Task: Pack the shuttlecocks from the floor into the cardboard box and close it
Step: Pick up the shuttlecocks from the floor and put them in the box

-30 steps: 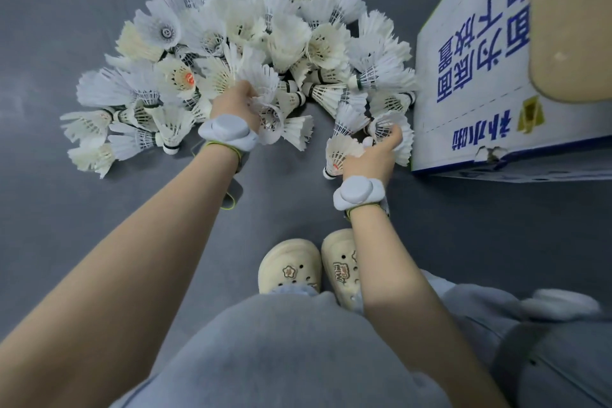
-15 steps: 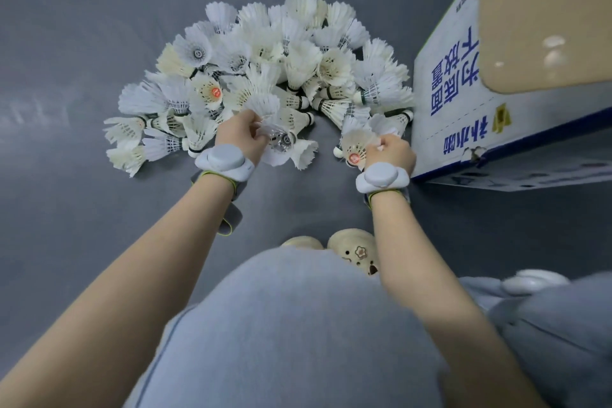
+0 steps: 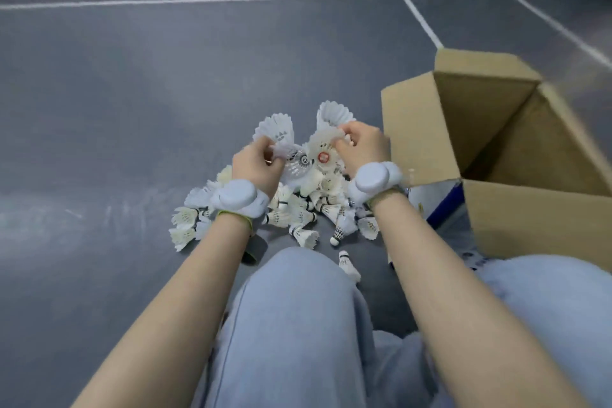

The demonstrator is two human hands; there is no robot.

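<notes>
Both hands have risen off the floor since a second ago, each with a bunch. Left hand (image 3: 255, 161) fingers clamp on shuttlecocks (image 3: 276, 132); right hand (image 3: 362, 142) grips its own, just beside the open box (image 3: 414, 129) at right, likely for dropping in. Most of the pile (image 3: 298, 212) lies on the floor (image 3: 132, 109) near the knees.

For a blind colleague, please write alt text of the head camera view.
Both hands lift shuttlecocks from a pile on a grey court floor: left hand, right hand. An open cardboard box stands at the right, flaps up.
</notes>
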